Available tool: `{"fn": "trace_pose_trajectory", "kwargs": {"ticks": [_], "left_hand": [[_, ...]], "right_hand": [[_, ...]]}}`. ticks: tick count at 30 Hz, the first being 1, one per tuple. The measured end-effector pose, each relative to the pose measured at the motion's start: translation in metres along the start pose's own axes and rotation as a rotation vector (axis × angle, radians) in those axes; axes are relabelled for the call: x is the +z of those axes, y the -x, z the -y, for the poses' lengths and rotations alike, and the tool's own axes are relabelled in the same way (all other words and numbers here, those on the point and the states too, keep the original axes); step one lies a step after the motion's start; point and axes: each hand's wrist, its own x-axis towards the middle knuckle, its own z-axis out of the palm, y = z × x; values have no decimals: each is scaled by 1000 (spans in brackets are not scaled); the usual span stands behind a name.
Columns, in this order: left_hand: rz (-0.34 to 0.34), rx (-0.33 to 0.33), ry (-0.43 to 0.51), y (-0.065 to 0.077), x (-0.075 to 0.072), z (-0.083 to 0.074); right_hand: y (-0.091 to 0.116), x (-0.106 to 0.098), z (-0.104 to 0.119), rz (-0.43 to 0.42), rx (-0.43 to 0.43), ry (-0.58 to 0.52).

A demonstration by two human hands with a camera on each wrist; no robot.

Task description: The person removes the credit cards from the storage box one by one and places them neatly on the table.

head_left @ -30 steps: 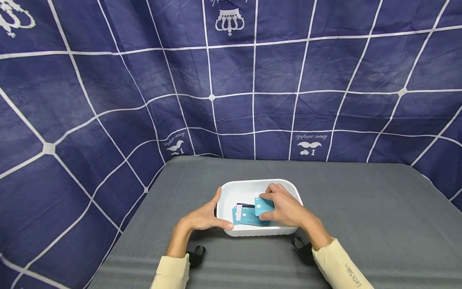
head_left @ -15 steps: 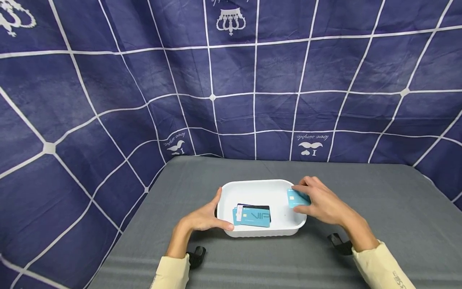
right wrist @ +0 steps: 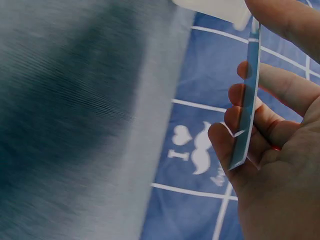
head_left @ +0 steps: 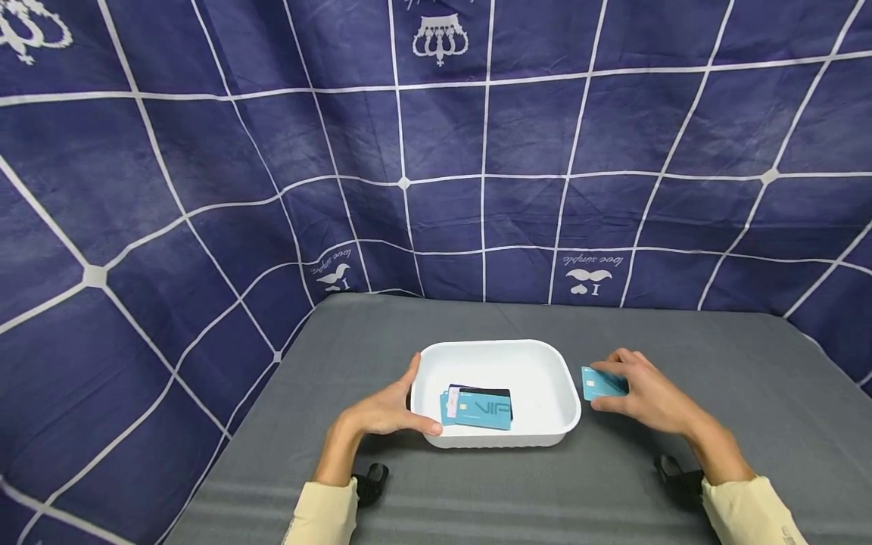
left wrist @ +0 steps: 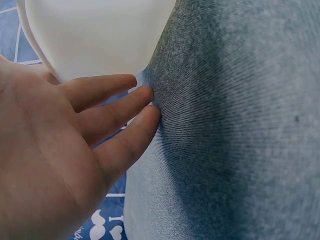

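Observation:
In the head view a white plastic basin point(head_left: 538, 382) stands on the grey cloth. Several bank cards point(head_left: 482, 409) lie overlapping inside it, a light blue one marked VIP on top. My left hand point(head_left: 384, 409) rests against the basin's left end, its thumb at the near rim and index finger at the far corner. In the left wrist view its other fingers point(left wrist: 125, 117) are nearly straight beside the outer wall. To the right of the basin, my right hand point(head_left: 650, 393) pinches a light blue bank card point(head_left: 602, 384) between thumb and fingers. The right wrist view shows that card point(right wrist: 250, 95) edge-on.
The grey cloth surface point(head_left: 749, 378) extends around the basin and to the right. A dark blue curtain point(head_left: 518, 151) with white grid lines hangs behind and along the left side. Dark wrist mounts point(head_left: 371, 484) sit at both forearms.
My right hand has lifted the light blue card out of the basin and carried it rightward past the rim. The left hand and the other cards have stayed in place.

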Motion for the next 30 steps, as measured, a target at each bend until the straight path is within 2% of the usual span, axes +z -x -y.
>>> {"fn": "trace_pose_trajectory", "kwargs": {"ticks": [5, 11, 19, 30], "left_hand": [[11, -1, -12, 0, 0, -3], [6, 5, -27, 0, 0, -2], [-1, 1, -3, 0, -2, 1], [-1, -14, -4, -2, 0, 1]], "right_hand": [[7, 15, -10, 34, 39, -10], [2, 25, -16, 73, 45, 22], [-9, 30, -20, 133, 63, -7], [-6, 32, -23, 184, 131, -33]]}}
